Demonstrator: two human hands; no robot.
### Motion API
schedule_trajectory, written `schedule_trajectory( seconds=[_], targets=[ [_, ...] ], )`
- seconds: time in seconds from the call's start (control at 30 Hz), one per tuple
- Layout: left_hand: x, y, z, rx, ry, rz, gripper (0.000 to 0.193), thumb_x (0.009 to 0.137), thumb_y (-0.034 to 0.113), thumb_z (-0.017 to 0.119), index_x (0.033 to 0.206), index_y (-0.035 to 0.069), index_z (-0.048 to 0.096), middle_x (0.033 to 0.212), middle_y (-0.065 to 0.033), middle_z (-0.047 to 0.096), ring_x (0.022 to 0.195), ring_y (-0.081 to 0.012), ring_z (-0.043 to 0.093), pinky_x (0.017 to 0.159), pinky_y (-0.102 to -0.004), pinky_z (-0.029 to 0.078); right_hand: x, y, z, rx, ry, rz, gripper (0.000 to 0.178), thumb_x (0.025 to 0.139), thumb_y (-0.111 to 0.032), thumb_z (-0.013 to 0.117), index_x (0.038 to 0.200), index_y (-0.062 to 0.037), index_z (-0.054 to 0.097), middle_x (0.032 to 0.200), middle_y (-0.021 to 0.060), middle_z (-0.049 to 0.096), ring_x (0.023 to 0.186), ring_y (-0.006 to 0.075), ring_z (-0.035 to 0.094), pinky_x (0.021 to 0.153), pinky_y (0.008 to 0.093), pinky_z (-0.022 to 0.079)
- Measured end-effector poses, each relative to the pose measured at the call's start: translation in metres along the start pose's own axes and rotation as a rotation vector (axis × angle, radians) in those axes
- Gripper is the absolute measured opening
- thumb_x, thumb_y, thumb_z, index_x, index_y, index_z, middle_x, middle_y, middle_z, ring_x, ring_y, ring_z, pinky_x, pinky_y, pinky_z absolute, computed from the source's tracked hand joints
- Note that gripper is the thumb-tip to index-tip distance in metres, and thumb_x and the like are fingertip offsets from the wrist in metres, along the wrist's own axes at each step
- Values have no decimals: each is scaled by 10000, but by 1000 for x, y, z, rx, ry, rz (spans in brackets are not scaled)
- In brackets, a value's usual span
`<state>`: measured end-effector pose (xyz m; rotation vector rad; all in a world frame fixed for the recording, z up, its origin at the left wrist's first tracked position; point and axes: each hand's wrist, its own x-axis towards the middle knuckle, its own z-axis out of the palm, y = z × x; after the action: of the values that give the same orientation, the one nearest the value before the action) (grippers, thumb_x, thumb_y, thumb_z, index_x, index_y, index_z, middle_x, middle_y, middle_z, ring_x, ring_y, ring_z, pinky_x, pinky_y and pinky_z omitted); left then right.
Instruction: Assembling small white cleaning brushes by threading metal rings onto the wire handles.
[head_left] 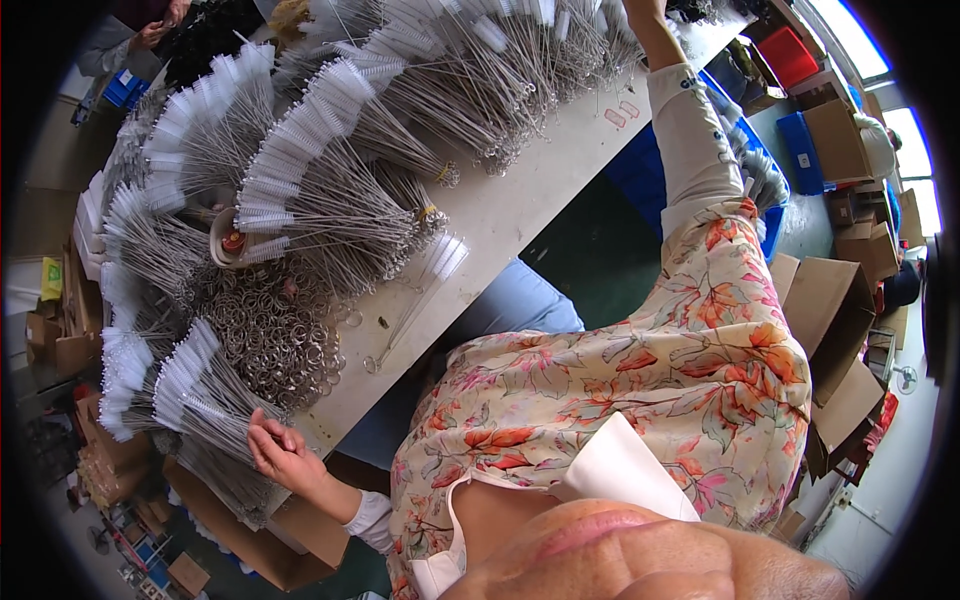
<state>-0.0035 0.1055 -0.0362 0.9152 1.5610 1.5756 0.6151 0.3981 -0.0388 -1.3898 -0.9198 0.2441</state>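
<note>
My left hand [284,458] is at the near left of the table, its fingers loosely bent with no object visible between them. The fingertips lie against the wire handles of a fanned pile of white-bristled tube brushes [215,385]. My right arm stretches to the far right, where my right hand [645,8] is cut off by the upper edge, its fingers hidden, near more brushes [590,40]. A heap of metal rings [270,335] lies in front of the large brush fan [320,170]. A few loose brushes [425,285] lie apart on the white table [545,190].
A white cup-like container [228,240] stands among the brushes. Below the table's left end is an open cardboard box [265,540]. A blue crate [770,215] with brushes is beside my right arm, cardboard boxes [825,330] beyond. Another person's hands [152,35] show at the upper left.
</note>
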Motion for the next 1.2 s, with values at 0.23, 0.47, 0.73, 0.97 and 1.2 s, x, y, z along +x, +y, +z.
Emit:
schedule_trajectory(
  seconds=[0.23,0.47,0.73,0.97,1.2],
  targets=[
    [1,-7,14,-48,-18,-46,274,940,205,462,1043,-31,556,669,18,406,496,-24,272,406,-161,186,-13,76,-69,-471,-65,-125,198,735,-214,684,796,-30,645,703,67,571,579,187,519,561,348,431],
    [-6,-18,8,-181,-37,23,300,936,229,455,1011,-36,575,726,-5,435,554,-47,323,450,-188,249,25,45,-69,-825,-15,-294,204,832,-219,591,924,-39,562,835,75,599,769,205,587,634,324,490],
    [-25,16,99,2,-367,203,251,928,140,474,1080,-30,576,682,24,449,516,-24,368,431,-159,287,-145,-122,-10,627,-518,-16,127,907,-88,448,968,-15,531,1043,113,550,961,195,541,820,323,490],
    [-41,-26,143,85,-445,474,197,762,26,643,939,22,556,820,-94,573,666,-204,583,569,-310,470,-374,-179,54,794,-1202,551,207,887,-186,535,1012,-23,515,998,64,588,871,116,545,773,275,449],
    [-46,-11,129,199,-262,1037,153,724,80,670,844,68,577,900,-63,553,807,-223,578,677,-297,490,-373,-136,36,755,-1127,708,329,950,-260,435,984,16,612,1047,90,581,939,157,559,823,296,444]
  ],
)
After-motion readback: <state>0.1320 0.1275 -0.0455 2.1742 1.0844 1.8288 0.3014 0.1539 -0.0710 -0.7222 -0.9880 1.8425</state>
